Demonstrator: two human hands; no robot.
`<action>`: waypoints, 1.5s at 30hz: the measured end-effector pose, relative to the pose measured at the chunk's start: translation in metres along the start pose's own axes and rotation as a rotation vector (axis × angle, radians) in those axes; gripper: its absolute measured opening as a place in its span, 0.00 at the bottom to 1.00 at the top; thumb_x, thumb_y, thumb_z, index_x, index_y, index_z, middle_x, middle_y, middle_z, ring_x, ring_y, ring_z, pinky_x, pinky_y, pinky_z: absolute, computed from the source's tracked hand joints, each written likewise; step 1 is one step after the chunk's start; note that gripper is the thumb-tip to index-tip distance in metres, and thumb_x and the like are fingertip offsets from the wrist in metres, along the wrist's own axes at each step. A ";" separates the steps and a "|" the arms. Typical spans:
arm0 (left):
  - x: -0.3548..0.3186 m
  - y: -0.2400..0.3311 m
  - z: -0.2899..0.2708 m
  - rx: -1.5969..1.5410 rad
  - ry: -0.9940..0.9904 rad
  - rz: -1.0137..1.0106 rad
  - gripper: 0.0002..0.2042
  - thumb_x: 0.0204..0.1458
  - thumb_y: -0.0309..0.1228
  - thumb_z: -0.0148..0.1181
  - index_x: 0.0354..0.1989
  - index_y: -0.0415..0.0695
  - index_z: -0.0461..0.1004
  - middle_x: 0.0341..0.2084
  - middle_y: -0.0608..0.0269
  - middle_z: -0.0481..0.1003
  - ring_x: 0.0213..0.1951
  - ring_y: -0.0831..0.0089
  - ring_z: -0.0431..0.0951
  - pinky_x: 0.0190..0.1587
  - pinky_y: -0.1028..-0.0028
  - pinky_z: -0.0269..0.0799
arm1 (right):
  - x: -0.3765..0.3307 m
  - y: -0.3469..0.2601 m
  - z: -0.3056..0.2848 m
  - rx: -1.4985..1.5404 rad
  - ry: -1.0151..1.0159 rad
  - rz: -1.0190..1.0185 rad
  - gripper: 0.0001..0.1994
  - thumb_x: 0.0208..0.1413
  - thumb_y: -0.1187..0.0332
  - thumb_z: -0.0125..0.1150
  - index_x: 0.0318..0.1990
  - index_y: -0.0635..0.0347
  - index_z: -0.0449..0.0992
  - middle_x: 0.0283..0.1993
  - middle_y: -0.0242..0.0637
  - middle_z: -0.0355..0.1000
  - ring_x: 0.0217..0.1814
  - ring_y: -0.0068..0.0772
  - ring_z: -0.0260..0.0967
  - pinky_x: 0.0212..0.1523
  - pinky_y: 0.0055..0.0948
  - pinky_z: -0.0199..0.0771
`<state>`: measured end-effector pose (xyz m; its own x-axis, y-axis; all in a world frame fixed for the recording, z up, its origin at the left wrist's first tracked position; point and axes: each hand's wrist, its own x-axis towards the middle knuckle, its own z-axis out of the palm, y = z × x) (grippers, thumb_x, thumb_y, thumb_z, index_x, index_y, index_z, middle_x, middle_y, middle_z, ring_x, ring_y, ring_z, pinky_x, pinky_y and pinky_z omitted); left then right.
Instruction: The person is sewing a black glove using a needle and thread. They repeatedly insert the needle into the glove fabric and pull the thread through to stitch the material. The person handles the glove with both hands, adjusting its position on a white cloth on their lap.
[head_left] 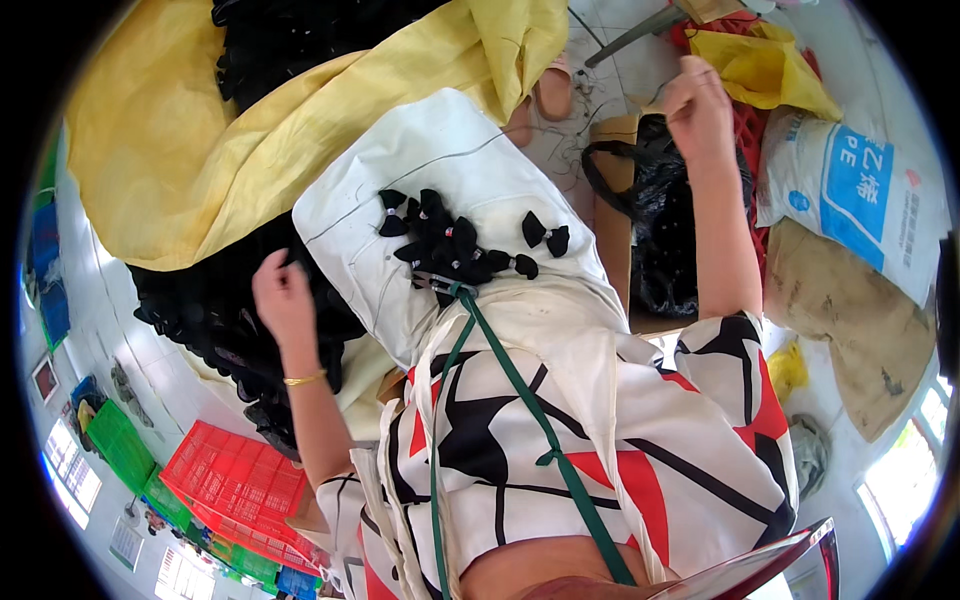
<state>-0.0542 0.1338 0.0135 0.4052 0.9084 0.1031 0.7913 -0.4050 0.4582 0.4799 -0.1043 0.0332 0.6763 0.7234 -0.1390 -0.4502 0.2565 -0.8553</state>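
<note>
A heap of small black pieces (215, 320) in the yellow sack (150, 150) lay beside the left hand (283, 297), which curled loosely over it. The right hand (697, 100) reached far forward above a black bag (655, 235); its grip could not be told.

the fingertips of the left hand (283, 296) are buried in the heap of black pieces (215, 320), so its grip cannot be judged. the right hand (697, 104) is seen from the back; whatever is pinched is hidden. the contents of the black bag (655, 225) cannot be made out.
</note>
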 end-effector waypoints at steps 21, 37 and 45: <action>-0.015 0.198 0.022 -0.463 -0.356 0.528 0.20 0.47 0.34 0.67 0.49 0.42 0.76 0.50 0.52 0.74 0.43 0.55 0.78 0.43 0.66 0.76 | -0.098 0.082 0.112 -0.538 -0.768 0.701 0.09 0.63 0.69 0.57 0.43 0.66 0.77 0.37 0.24 0.73 0.40 0.14 0.65 0.44 0.20 0.68; -0.061 0.130 0.014 -1.866 0.002 -0.553 0.03 0.57 0.23 0.59 0.38 0.40 0.75 0.32 0.65 0.77 0.30 0.80 0.75 0.33 0.78 0.73 | -0.127 0.142 0.228 0.164 -0.457 0.836 0.06 0.60 0.71 0.63 0.42 0.60 0.78 0.35 0.26 0.76 0.36 0.16 0.70 0.39 0.20 0.73; -0.059 0.083 -0.006 -1.178 -0.380 -0.262 0.13 0.56 0.28 0.63 0.48 0.39 0.74 0.41 0.66 0.76 0.32 0.85 0.71 0.35 0.83 0.70 | -0.127 0.159 0.223 -0.593 -0.738 0.328 0.04 0.57 0.73 0.64 0.39 0.63 0.77 0.32 0.28 0.72 0.33 0.17 0.67 0.34 0.22 0.71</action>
<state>-0.0151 0.0470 0.0507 0.5593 0.7805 -0.2792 0.0603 0.2976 0.9528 0.1923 -0.0126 0.0264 -0.0510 0.9694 -0.2401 -0.0503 -0.2426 -0.9688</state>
